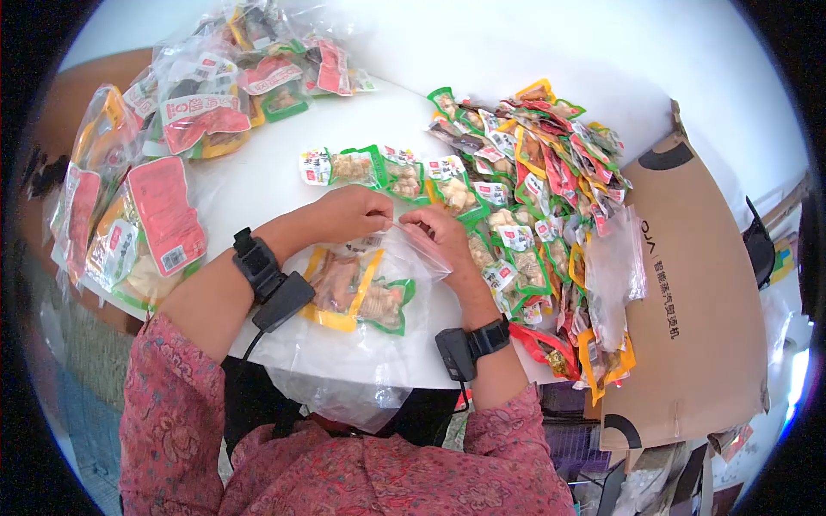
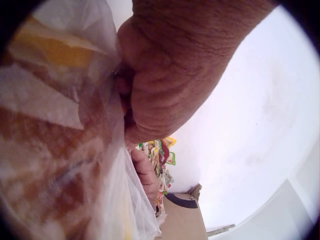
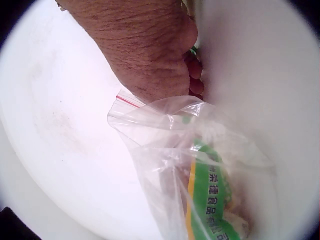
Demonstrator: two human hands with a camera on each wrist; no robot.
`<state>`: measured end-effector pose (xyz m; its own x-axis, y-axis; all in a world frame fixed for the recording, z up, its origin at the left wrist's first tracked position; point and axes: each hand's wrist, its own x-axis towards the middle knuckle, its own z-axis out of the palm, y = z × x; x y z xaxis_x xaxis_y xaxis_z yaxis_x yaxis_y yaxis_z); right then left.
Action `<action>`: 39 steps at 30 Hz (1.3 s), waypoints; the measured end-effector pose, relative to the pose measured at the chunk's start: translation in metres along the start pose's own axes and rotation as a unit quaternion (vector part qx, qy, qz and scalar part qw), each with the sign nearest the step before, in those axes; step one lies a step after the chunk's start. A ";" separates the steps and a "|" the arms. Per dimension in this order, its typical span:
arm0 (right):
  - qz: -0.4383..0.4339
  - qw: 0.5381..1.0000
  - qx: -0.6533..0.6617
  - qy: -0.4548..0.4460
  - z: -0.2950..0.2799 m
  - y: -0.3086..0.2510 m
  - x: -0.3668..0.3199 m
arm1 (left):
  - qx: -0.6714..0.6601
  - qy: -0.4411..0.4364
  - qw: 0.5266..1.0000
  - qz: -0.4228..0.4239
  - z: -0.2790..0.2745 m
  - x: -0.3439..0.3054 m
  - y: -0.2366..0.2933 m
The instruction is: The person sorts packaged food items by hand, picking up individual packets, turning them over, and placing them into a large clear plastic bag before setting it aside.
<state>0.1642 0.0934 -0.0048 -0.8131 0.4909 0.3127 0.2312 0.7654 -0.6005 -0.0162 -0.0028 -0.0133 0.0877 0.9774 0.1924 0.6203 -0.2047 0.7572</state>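
A clear zip bag (image 1: pixel 361 335) with a red line at its mouth lies at the table's front, holding a yellow-edged packet (image 1: pixel 337 288) and a green-edged packet (image 1: pixel 383 308). The left hand (image 1: pixel 348 211) pinches the bag's top edge; close beside it, the right hand (image 1: pixel 440 236) pinches the same edge further right. In the left wrist view the left hand (image 2: pixel 170 75) hides its own fingertips behind the bag (image 2: pixel 65 135). The right wrist view shows the right hand (image 3: pixel 145 55) above the bag (image 3: pixel 165 150), its fingertips partly hidden.
Filled clear bags (image 1: pixel 202 103) are piled at the back left, more (image 1: pixel 163 215) at the left edge. A large heap of small packets (image 1: pixel 533 163) covers the right side, with a row of green-edged packets (image 1: pixel 353 166) behind the hands. A cardboard box (image 1: pixel 688 301) stands at the right.
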 end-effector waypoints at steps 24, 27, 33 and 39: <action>-0.022 0.977 -0.195 0.085 -0.093 -0.020 0.039 | -0.106 0.003 0.994 -0.039 0.001 -0.003 0.002; 0.030 0.858 -0.489 0.154 -0.160 0.014 0.074 | -0.137 -0.003 0.990 -0.041 0.000 -0.004 0.001; -0.091 0.755 -0.620 0.194 -0.238 0.114 0.070 | -0.118 0.005 0.993 -0.030 -0.003 -0.003 0.007; -0.006 0.712 -0.692 0.115 -0.237 0.128 0.078 | -0.111 0.002 0.993 -0.032 -0.004 -0.002 0.007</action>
<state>0.2568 0.3288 0.1175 -0.7470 0.4147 0.5196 0.6600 0.3686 0.6546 -0.0152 -0.0060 -0.0063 0.0493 0.9887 0.1415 0.4380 -0.1488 0.8866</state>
